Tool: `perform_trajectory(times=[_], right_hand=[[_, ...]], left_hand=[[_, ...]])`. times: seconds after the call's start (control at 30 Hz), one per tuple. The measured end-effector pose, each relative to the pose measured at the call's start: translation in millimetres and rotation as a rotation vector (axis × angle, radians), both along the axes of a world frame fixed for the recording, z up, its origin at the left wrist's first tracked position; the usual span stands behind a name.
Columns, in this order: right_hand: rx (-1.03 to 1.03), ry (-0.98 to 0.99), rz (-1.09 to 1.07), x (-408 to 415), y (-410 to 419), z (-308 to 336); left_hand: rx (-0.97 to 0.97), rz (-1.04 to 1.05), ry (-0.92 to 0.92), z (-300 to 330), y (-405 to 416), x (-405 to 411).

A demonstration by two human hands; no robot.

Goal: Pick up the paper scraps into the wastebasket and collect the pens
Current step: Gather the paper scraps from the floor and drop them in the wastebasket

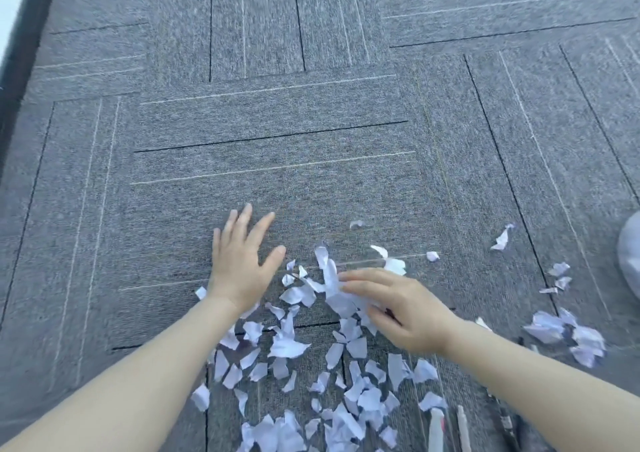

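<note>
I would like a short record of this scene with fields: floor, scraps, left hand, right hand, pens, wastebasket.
floor: grey carpet
scraps: many torn paper scraps scattered on the carpet, mostly near the person
left hand: left hand open, flat, fingers spread, beside the scraps
right hand: right hand over a larger scrap; grip unclear from blur
pens: pens lie at lower right
wastebasket: not clearly visible

carpet (277,160) — grey woven pile, matt, rough | paper scraps (287,344) — thin white paper, torn, creased

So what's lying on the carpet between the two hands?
Head view: small torn paper scraps lie between the left hand and right hand.
</note>
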State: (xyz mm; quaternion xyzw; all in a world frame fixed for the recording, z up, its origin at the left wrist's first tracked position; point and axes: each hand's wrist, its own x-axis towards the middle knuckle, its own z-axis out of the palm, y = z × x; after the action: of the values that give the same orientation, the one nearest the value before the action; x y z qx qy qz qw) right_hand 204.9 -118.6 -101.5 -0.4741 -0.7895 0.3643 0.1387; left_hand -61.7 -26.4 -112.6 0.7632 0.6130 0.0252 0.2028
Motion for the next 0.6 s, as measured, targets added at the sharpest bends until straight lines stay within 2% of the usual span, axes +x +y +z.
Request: perform_trajectory(times=[0.07,0.17,0.23,0.37,0.47,0.53,0.6], right_hand=[[0.071,0.002,-0.147,2,-3,0],[0.064,-0.225,-0.325,7,0,-5],[0.028,-0.329,-0.271,4,-5,-9],[-0.069,-0.18,-0.038,-14,-34,-7],[0.011,-0.127,0.01,-18,-45,-4],[0.075,-0.233,-0.026,-17,-42,-4],[0.044,-0.339,0.005,-20,-41,-5]], left_hand=[[-0.032,-0.02,-0.108,-2,-10,-8],[-0.057,-0.142,-0.248,0,-41,-8],[-0.081,-0.214,-0.314,0,-69,-5],[-0.1,-0.267,-0.409,11,-115,-9],[0.107,-0.166,-0.233,11,-133,-35],[0.087,0.011,-0.054,8,-133,-54],[-0.019,0.126,0.012,5,-133,-65]])
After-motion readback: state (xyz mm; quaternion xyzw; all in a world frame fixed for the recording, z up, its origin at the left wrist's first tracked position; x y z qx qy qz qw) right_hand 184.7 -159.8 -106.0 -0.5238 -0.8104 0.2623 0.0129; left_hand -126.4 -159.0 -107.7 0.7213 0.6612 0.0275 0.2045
